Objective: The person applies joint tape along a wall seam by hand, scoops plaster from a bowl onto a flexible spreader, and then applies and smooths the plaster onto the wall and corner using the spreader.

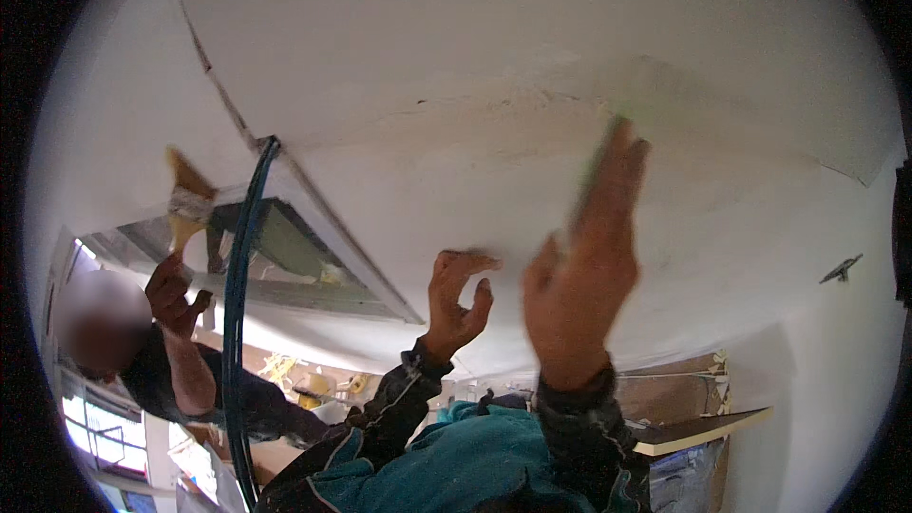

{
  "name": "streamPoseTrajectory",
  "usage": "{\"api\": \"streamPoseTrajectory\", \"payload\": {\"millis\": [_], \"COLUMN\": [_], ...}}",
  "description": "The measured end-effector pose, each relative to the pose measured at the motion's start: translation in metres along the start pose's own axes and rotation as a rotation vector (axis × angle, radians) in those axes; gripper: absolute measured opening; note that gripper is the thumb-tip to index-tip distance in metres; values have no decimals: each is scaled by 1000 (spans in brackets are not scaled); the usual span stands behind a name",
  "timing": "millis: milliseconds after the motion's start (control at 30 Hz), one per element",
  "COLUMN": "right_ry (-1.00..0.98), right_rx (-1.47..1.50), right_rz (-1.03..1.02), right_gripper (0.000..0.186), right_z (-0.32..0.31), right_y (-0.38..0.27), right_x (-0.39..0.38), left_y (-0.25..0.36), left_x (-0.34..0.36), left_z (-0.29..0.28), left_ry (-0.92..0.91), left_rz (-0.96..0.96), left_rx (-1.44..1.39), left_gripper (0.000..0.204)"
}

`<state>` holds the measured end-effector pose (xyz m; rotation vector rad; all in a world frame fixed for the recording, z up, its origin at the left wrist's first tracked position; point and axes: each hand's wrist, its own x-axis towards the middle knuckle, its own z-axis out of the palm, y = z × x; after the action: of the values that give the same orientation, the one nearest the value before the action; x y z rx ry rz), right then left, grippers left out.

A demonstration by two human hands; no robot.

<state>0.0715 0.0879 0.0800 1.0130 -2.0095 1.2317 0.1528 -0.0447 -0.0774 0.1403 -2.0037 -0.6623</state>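
My right hand [584, 275] is raised to the off-white ceiling [532, 199], its fingers long and straight, smeared by motion. Along its inner edge shows a thin green sheet [591, 171], held flat between the hand and the surface; most of it is hidden. The fingertips are next to a rough, beige patched seam [513, 119]. Lower and to the left, my left hand [458, 304] is held up with fingers bent and thumb apart, nothing between them. Whether its fingertips touch the ceiling I cannot tell.
At the left, a co-worker's hand [173, 294] holds up a wide paintbrush [190, 199]. Dark blue-green cables [245, 275] hang from the ceiling beside a framed opening [294, 252]. A small metal fitting [841, 269] sits on the right. A board [708, 429] lies low at the right.
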Motion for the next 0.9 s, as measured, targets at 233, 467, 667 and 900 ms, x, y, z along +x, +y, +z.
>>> {"api": "streamPoseTrajectory", "payload": {"millis": [233, 467, 667, 900], "right_ry": [-107, -384, 99, 344], "right_rx": [-348, -74, 1404, 817], "right_rz": [-269, -411, 662, 809], "right_gripper": [65, 69, 40, 30], "right_z": [60, 47, -9, -36], "right_y": [-68, -53, 89, 148], "right_x": [-10, -53, -116, -196], "left_y": [-7, -10, 37, 74], "left_x": [-17, -52, -74, -102], "left_z": [4, 3, 59, 133], "left_ry": [51, -171, -632, -602], "left_rz": [-354, -537, -420, -318], "left_rx": [-158, -442, -705, -613], "left_gripper": [39, 61, 80, 65]}}
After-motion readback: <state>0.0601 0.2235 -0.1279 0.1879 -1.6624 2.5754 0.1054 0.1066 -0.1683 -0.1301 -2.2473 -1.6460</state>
